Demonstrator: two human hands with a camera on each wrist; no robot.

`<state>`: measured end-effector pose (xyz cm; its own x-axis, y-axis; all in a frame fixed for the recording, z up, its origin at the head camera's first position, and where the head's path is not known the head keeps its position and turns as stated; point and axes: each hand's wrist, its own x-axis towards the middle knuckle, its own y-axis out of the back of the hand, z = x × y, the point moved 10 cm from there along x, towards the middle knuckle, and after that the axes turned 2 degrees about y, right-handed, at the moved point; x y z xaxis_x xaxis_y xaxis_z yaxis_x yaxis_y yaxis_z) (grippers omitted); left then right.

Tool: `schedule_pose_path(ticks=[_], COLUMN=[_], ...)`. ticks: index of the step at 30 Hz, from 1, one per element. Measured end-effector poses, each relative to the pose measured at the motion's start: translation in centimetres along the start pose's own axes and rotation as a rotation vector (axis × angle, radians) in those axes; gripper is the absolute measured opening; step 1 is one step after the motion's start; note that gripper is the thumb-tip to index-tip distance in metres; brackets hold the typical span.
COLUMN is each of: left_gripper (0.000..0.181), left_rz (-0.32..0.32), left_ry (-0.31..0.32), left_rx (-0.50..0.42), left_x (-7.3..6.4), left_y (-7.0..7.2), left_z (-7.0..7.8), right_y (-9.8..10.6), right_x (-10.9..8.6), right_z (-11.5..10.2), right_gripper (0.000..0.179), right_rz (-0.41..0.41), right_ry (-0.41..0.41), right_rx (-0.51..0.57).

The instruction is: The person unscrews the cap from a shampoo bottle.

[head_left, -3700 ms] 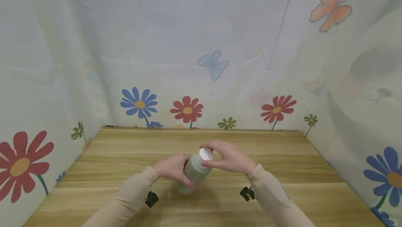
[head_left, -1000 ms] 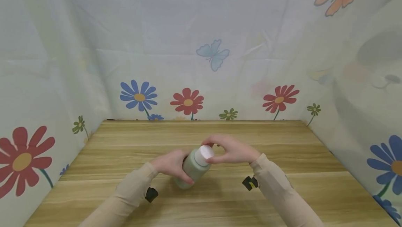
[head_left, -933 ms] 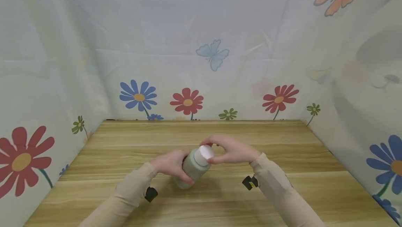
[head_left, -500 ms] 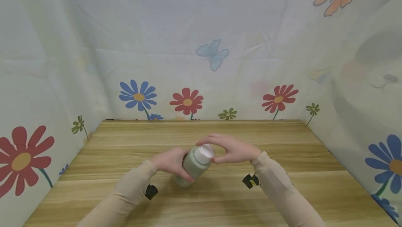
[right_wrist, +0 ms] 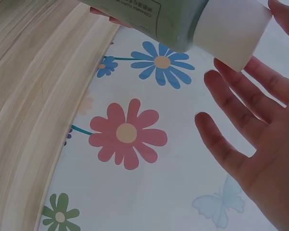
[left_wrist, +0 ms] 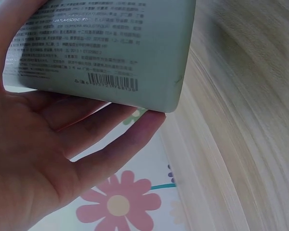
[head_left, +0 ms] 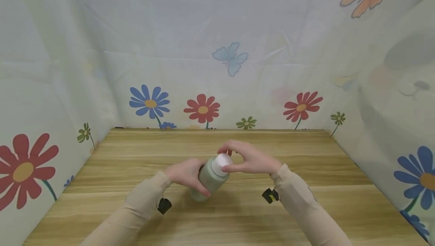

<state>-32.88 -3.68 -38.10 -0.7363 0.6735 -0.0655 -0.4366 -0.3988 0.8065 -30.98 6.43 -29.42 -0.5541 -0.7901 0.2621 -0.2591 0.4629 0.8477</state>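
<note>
Green bottle (head_left: 211, 180) leans in the left hand (head_left: 185, 173), whose thumb and fingers clasp its body; the right hand (head_left: 250, 159) pinches its white cap (head_left: 221, 164). Below both hands lies the tabletop (head_left: 221, 225), beyond them a flower-printed cloth (head_left: 183, 23).

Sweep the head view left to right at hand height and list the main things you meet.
Red flower → left sleeve → left grip → bottle → cap → right grip → right sleeve → blue flower.
</note>
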Motion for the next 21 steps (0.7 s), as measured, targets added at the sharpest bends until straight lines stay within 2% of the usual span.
schedule_pose_path(ticks=[15, 21], left_gripper=[0.068, 0.067], left_rz=[-0.006, -0.009], left_ry=[-0.034, -0.031], left_rx=[-0.008, 0.004], left_x=[0.0, -0.1], left_y=[-0.1, -0.1], left_z=[-0.2, -0.4], right_y=[-0.6, -0.8], right_x=[-0.1, -0.2], right_z=[-1.5, -1.7], right_gripper=[0.044, 0.048], right_rz=[-0.075, -0.083], right_ry=[0.177, 0.198], right_rx=[-0.051, -0.045])
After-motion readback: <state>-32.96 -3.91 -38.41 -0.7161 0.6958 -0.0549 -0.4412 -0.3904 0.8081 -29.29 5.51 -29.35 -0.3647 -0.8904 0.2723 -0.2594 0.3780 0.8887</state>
